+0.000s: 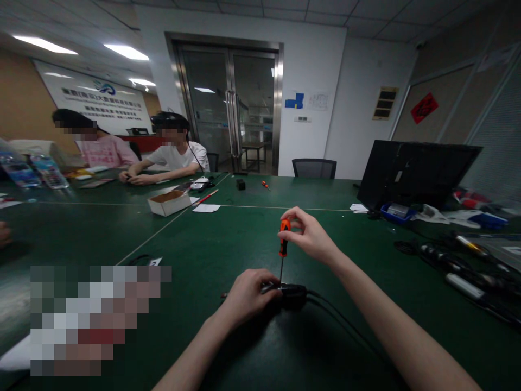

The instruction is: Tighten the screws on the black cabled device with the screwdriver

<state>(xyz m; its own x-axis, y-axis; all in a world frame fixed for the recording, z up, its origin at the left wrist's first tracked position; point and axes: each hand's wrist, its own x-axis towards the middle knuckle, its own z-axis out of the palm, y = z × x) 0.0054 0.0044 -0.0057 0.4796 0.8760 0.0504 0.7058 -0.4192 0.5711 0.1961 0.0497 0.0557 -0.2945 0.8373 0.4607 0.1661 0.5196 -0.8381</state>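
My right hand pinches the top of an orange and black screwdriver that stands nearly upright. Its thin shaft points down, with the tip at a black corded device lying on the green table. My left hand is closed round the left part of this device, and its fingers hide much of it. A cable runs from the device's right end toward the lower right. The exact spot under the screwdriver tip is too small to make out.
An open white box and papers stand beyond, left of centre. A second small screwdriver lies far off. At right are a black monitor, a blue tray and cabled tools. Two people sit at the far left.
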